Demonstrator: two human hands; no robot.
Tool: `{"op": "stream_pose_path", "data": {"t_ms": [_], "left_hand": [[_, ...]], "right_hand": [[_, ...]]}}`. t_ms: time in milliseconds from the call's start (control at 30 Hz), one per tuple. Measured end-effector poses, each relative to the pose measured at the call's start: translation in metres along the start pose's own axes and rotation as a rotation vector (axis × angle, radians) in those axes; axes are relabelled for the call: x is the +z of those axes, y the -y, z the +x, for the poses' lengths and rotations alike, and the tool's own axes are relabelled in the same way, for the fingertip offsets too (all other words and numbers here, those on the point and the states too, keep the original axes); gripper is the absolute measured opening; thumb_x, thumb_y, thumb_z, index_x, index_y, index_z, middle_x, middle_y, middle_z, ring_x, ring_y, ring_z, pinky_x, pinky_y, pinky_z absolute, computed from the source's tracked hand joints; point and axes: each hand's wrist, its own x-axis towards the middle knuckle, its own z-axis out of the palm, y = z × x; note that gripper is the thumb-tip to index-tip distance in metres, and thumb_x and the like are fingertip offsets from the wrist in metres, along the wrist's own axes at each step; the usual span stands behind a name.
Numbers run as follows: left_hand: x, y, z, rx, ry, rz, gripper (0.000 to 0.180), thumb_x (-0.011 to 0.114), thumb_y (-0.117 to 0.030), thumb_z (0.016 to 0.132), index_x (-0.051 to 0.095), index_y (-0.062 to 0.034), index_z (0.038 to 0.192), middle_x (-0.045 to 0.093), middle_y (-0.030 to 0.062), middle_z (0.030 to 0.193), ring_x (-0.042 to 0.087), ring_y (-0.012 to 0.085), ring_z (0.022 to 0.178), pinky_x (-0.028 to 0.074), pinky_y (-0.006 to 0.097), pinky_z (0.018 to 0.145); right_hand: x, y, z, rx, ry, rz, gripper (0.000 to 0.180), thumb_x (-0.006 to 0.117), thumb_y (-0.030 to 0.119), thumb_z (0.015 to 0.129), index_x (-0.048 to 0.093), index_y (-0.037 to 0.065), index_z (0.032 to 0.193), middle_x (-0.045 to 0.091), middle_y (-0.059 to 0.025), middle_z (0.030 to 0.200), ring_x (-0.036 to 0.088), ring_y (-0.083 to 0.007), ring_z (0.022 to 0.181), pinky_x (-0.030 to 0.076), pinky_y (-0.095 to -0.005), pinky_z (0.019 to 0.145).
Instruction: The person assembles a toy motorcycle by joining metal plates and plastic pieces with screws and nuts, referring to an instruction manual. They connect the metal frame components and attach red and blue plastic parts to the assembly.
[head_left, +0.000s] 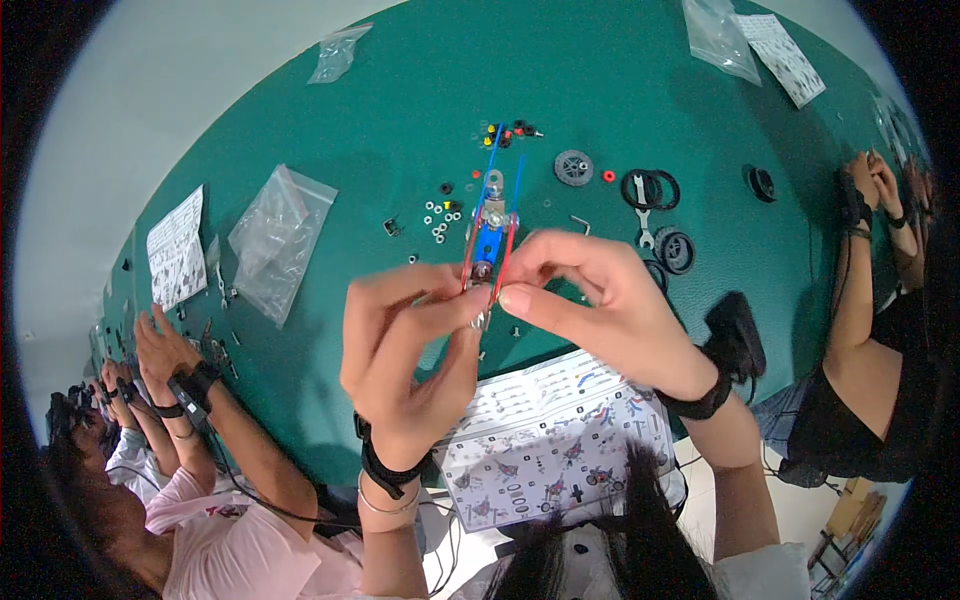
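Note:
A partly built toy model [489, 243] of blue and red strips with metal joints is held up over the table. My left hand [415, 350] pinches its near end between thumb and fingers. From the other side, my right hand [605, 300] grips the red strip with thumb and forefinger. My fingertips hide part of the near end. Beyond the model lie small black, yellow and red parts [518, 131]. White nuts [439, 222] are scattered to its left, and a grey wheel [574, 168] lies to its right.
On the green table [420, 90] are a wrench [641, 215], black tyre rings [664, 188], another wheel [676, 250] and a plastic bag [283, 240]. A printed instruction sheet [550, 450] lies at the near edge. Co-workers' hands [165, 350] are at the left, others at the right.

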Motion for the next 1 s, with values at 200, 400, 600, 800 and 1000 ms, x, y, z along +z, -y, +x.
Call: {"op": "stream_pose_path", "data": {"t_ms": [200,400,600,800,1000], "left_hand": [[0.006,-0.001,-0.002,-0.373,-0.068,-0.399,0.023,0.067,0.012,0.066,0.066,0.0006,0.086,0.054,0.0097,0.093,0.058,0.0152,0.082,0.053,0.024,0.07],[0.008,0.001,-0.002,-0.325,-0.068,-0.378,0.023,0.068,0.011,0.065,0.066,0.0,0.085,0.054,0.0088,0.091,0.057,0.0137,0.08,0.051,0.023,0.068],[0.01,0.004,-0.004,-0.231,-0.055,-0.176,0.027,0.069,0.01,0.06,0.067,-0.0025,0.083,0.055,0.0085,0.086,0.056,0.015,0.075,0.045,0.024,0.061],[0.01,0.0,0.001,-0.151,0.007,-0.067,0.028,0.068,0.011,0.061,0.064,-0.0025,0.086,0.054,0.0089,0.088,0.056,0.0173,0.075,0.045,0.024,0.061],[0.01,0.002,0.0,-0.144,0.041,-0.016,0.031,0.066,0.013,0.062,0.063,-0.0028,0.089,0.055,0.0089,0.091,0.056,0.0191,0.077,0.045,0.026,0.061]], "right_hand": [[-0.001,0.003,0.004,-0.543,-0.168,-0.674,0.017,0.069,0.005,0.069,0.056,0.005,0.081,0.056,-0.0052,0.078,0.051,-0.0257,0.074,0.04,-0.0354,0.069],[-0.003,-0.002,0.004,-0.73,-0.215,-0.909,0.02,0.069,0.006,0.066,0.057,0.005,0.082,0.056,-0.0035,0.08,0.052,-0.0219,0.076,0.04,-0.0333,0.068],[-0.009,-0.003,0.003,-0.806,-0.176,-1.085,0.019,0.064,0.01,0.067,0.057,0.005,0.084,0.056,-0.0037,0.085,0.053,-0.02,0.079,0.041,-0.0321,0.068],[-0.009,-0.007,0.003,-0.822,-0.183,-1.207,0.021,0.059,0.012,0.065,0.057,0.004,0.085,0.054,-0.0043,0.088,0.052,-0.0196,0.082,0.042,-0.0316,0.07],[-0.003,-0.007,0.005,-0.769,-0.173,-1.123,0.018,0.064,0.009,0.068,0.055,0.004,0.084,0.053,-0.0054,0.086,0.052,-0.0215,0.082,0.042,-0.0331,0.069]]}}
